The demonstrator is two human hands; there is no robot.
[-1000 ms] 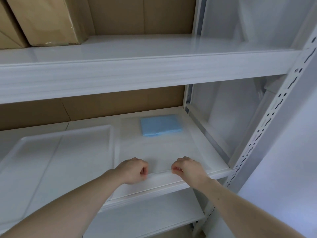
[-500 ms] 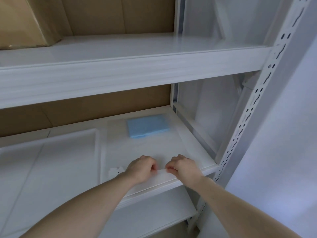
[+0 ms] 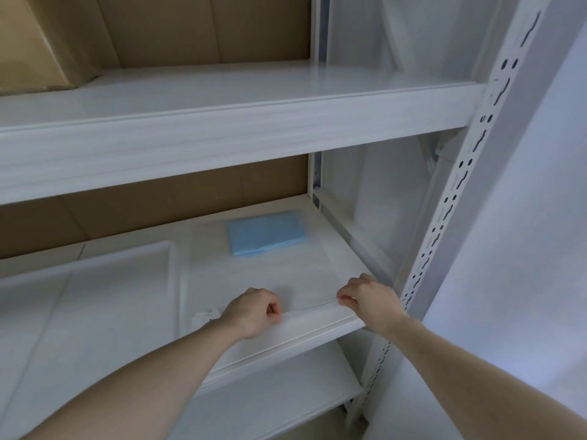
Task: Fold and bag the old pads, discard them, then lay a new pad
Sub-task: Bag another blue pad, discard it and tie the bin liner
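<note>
Right now your two hands sit at the front lip of the middle shelf, low in the centre of the frame. Your left hand is curled, thumb and fingers pinching the near edge of a thin white sheet — whether it is a pad or a clear bag is hard to tell. Your right hand pinches the same edge further right, just beside the slotted upright post. A stretch of the edge lies bare between the hands.

One folded blue pad lies flat at the back of the sheet, centre frame, near the shelf's right rear corner and well apart from both hands. One shallow white tray lies to the left, its right rim running alongside the sheet. A small white object sits between them, too blurred to identify.

Room is tight on the right — side panel and post close it off. One shelf runs above, one below; a cardboard box sits at upper left.
</note>
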